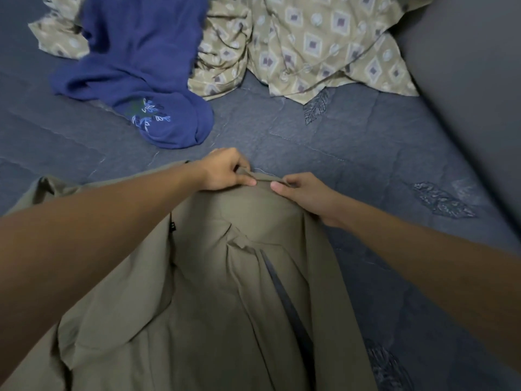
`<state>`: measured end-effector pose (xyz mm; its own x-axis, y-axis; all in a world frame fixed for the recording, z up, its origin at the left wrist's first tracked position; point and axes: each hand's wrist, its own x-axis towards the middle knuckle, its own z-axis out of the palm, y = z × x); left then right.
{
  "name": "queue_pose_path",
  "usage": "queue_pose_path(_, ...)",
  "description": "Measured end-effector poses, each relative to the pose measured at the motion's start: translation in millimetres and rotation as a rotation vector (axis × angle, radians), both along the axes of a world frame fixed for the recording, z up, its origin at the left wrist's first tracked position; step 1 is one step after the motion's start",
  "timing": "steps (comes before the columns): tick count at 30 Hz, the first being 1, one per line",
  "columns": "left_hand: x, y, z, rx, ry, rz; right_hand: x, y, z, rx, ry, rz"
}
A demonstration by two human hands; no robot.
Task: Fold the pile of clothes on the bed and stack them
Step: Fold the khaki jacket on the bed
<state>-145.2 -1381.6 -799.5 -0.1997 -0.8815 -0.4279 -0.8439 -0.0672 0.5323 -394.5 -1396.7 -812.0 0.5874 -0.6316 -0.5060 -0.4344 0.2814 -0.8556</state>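
Both hands pinch the far edge of an olive-green garment spread over the near part of the bed, the left hand and right hand almost touching, each with thumb and fingers closed on the hem. The cloth drapes from that raised edge back toward the person, creased, with a dark strap lying along it. Toward the bed's far edge wait 2 unfolded pieces: a blue knit garment with embroidered leaves, lying partly over a patterned beige shirt. The step in hand appears to be the straightening of the first garment before its fold; no stack is visible yet. The next move likely calls for drawing the hands apart along the edge to flatten the cloth, then a fold.
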Motion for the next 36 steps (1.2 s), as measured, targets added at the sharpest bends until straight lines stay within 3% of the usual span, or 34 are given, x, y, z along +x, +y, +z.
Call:
queue_pose_path(3, -1, -10, 2, -0.057, 0.043, 0.061, -19, -12, 9, 0.165, 0.086, 0.1)
queue_pose_path(7, -12, -16, 0, -0.021, 0.075, 0.04, -51, -35, 10, 0.024, 0.289, 0.175)
queue_pose_path(10, -35, -24, 0, 0.115, 0.111, -0.069, -73, -52, 8, -0.072, 0.318, 0.171)
queue_pose_path(14, -55, -43, -6, 0.016, 0.104, -0.018, -95, -62, 1, 0.004, 0.209, 0.013)
queue_pose_path(17, -58, -53, -10, -0.08, 0.042, 0.025, -112, -68, 2, 0.092, 0.129, 0.003)
queue_pose_path(21, -55, -57, -21, -0.191, -0.191, 0.094, -140, -83, 7, 0.101, 0.306, 0.231)
queue_pose_path(24, -58, -59, -31, -0.236, -0.311, 0.131, -160, -94, 2, 0.004, 0.413, 0.266)
queue_pose_path(30, -105, -73, -30, -0.064, -0.023, -0.039, -182, -100, -7, 0.04, 0.253, 0.113)
queue_pose_path(36, -134, -94, -40, -0.026, 0.027, -0.222, -199, -106, 0, 0.089, 0.246, 0.146)
